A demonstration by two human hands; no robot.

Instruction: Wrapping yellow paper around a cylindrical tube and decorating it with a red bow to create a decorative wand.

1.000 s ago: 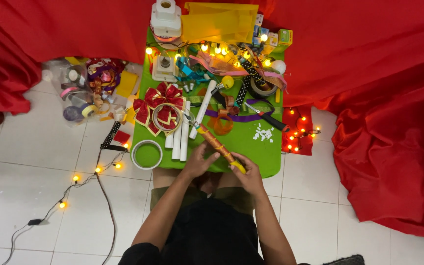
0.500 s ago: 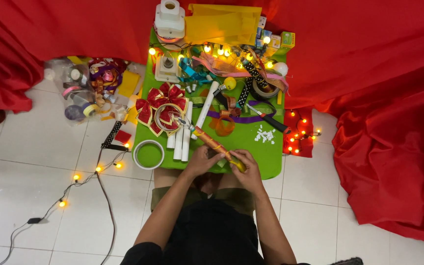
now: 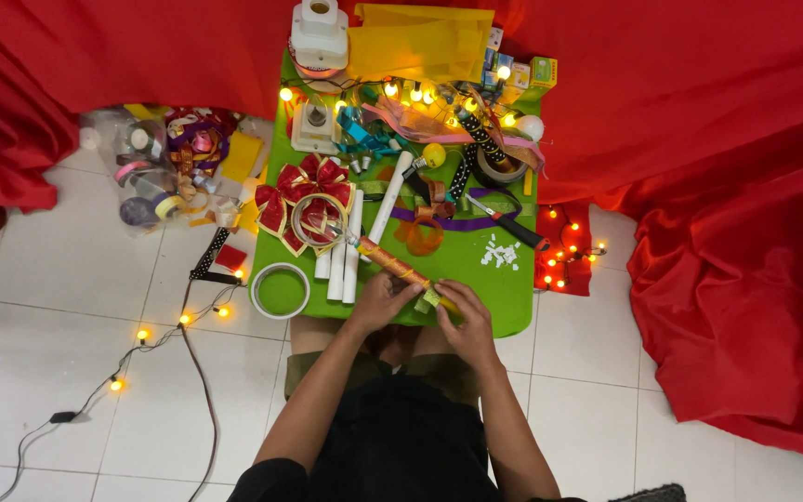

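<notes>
Wrapped stick's (image 3: pixel 392 263) near end — under hands

Small green and yellow boxes (image 3: pixel 532 72) at the table's far right corner, beside yellow bags (image 3: pixel 420 42)

Near end of the long ribbon-wrapped stick (image 3: pixel 392 265) hidden under the left hand (image 3: pixel 381 302) and right hand (image 3: pixel 466 323). White plastic jug (image 3: pixel 319 33) cut off at twelve o'clock. Small white scraps (image 3: pixel 500 253) too small to tell. Near edge of the green surface (image 3: pixel 504 311) partly covered by both hands.
</notes>
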